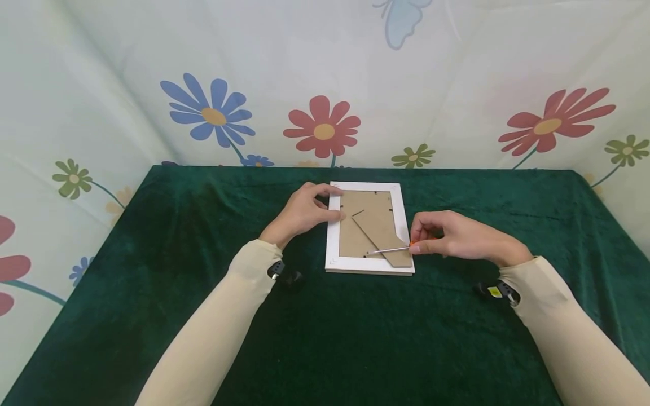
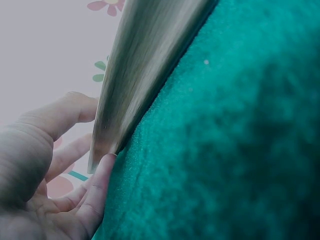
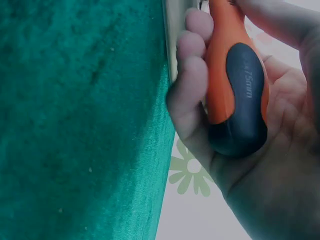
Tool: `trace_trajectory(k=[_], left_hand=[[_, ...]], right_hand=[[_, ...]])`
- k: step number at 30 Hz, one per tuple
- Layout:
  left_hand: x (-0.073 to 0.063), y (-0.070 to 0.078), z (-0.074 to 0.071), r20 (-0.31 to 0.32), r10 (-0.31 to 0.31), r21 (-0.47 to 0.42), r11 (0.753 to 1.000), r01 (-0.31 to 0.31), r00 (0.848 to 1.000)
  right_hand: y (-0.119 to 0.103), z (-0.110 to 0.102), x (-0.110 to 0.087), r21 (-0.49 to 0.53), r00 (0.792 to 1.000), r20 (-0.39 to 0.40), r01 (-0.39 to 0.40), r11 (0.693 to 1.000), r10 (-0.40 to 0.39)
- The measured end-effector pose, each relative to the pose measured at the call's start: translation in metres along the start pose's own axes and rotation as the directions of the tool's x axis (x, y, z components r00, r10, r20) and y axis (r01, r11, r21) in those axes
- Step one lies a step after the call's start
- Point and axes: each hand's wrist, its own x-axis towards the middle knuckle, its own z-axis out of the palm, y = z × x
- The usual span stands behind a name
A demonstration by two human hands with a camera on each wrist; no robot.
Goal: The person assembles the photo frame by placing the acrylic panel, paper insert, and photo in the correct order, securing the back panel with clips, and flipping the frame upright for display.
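Note:
A white picture frame (image 1: 332, 242) lies face down, its brown backing board (image 1: 368, 200) and slanted easel leg (image 1: 378, 231) upward. My left hand (image 1: 304, 210) holds the frame's left side, thumb and fingers bent at the border. In the left wrist view, the fingers (image 2: 97, 195) touch the frame's side (image 2: 130, 75) near one end. In my right hand (image 1: 447, 234) is a screwdriver (image 3: 220, 95) with an orange and black handle. Its metal shaft (image 1: 388, 250) crosses the easel leg, the tip beside a small dark tab (image 1: 365, 256) at the board's lower left.
Dark green cloth (image 1: 325, 338) covers the table. Behind it hangs a pale curtain (image 1: 447, 67) printed with flowers. More small dark tabs (image 1: 390, 210) sit along the board's edges. A dark wrist device (image 1: 500, 290) is strapped on each arm.

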Motion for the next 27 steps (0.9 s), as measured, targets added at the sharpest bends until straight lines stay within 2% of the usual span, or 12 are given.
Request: trace_trajectory(k=[10, 27], left_hand=[[-0.0002, 0.0002, -0.0003, -0.001, 0.003, 0.000, 1.000, -0.003, 1.000], [0.0007, -0.0018, 0.0005, -0.006, 0.000, -0.007, 1.000, 0.000, 1.000]], right_hand=[[0.0016, 0.0030, 0.0016, -0.029, 0.999, -0.012, 0.037, 0.999, -0.037], [0.0022, 0.0041, 0.0027, -0.026, 0.999, -0.013, 0.038, 0.999, -0.038]])
